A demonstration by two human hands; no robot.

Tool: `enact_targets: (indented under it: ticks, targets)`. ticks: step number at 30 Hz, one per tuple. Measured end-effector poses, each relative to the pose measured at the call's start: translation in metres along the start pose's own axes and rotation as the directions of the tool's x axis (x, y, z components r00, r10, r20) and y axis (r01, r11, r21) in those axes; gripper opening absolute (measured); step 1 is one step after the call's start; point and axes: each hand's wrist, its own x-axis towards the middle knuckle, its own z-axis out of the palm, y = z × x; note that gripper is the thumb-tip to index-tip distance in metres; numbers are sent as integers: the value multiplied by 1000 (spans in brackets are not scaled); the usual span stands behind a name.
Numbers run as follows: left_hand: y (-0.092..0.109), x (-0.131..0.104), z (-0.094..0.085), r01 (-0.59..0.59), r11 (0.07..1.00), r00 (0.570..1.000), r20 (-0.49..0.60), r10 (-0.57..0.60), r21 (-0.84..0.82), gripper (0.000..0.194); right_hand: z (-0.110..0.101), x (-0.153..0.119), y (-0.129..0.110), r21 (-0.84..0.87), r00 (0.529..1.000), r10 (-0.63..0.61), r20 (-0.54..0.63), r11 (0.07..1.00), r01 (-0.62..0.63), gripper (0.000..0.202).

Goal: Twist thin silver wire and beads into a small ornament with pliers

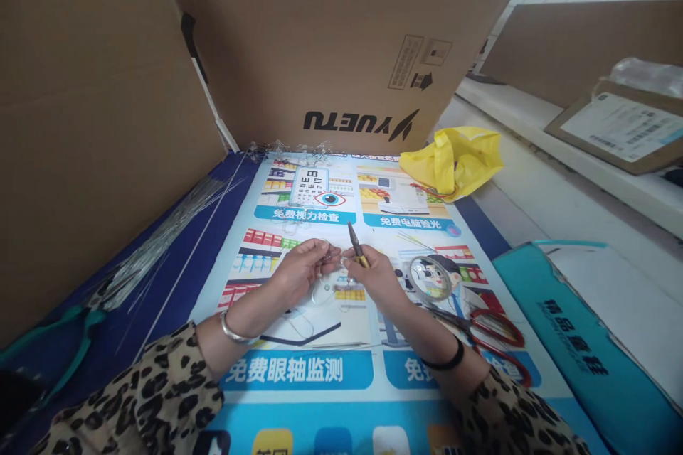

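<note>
My left hand (pixel 303 269) is closed, its thumb and fingertips pinching a thin, clear looped strand (pixel 323 271) that looks like wire or fishing line. Close beside it, my right hand (pixel 378 277) grips a small pointed tool (pixel 357 245) with a dark tip and a brass-coloured part, pointing up and away. The right fingertips also meet the strand between the hands. Its fine details are too small to make out. Under both hands lies a printed poster sheet (pixel 299 370).
Red-handled scissors (pixel 496 334) and a tape roll (pixel 430 277) lie on the right. Beyond are a teal box (pixel 576 341) and a yellow bag (pixel 453 160). Teal-handled pliers (pixel 80 330) and a wire bundle (pixel 160 242) lie left. Cardboard (pixel 320 35) stands behind.
</note>
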Motion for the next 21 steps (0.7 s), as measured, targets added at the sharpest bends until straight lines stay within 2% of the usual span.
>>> enact_targets:
  ticks: [14,21]
  targets:
    - [2,-1,0,-98,983,995,15,97,156,19,-2,0,3,-18,1000,1,26,1000,-1,14]
    - [0,-1,1,-111,979,994,3,112,172,20,-1,-1,0,-41,1000,11,29,999,-9,19]
